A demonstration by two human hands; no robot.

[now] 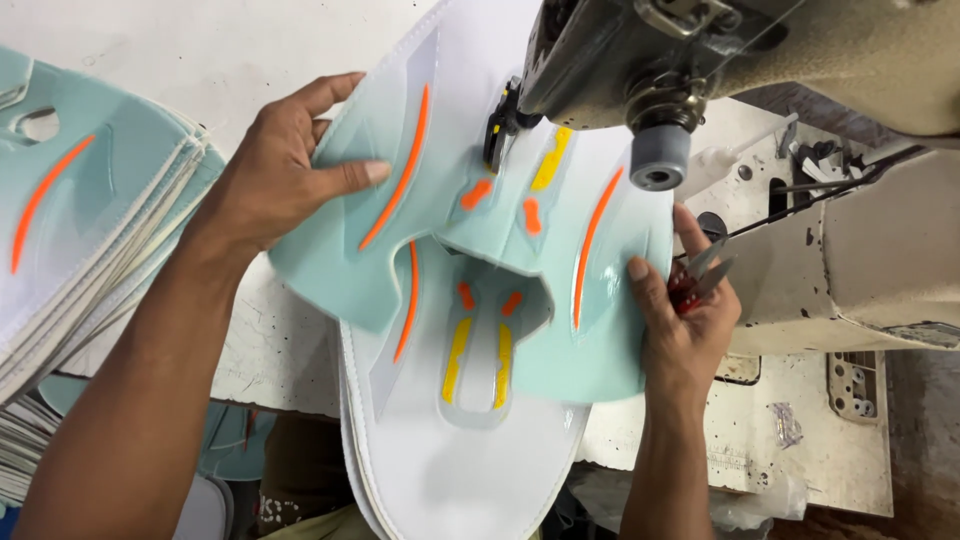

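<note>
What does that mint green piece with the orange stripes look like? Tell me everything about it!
The mint green shoe-upper piece is a flat, smooth, slightly glossy sheet, like synthetic leather. It has curved orange stripes, small orange patches, a yellow bar and a deep notch cut into its middle. It lies spread under the head of the grey sewing machine. The left hand grips its left wing, thumb on top; the right hand, which also holds small red snips, pinches its right edge. Similar white and mint pieces lie beneath.

We count one sewing machine [760, 60], one pair of thread snips [700, 275], and one stack of mint shoe-upper pieces [90, 220] on the left, too many to number. Under the machine lie at least two more mint pieces [480, 210].
</note>
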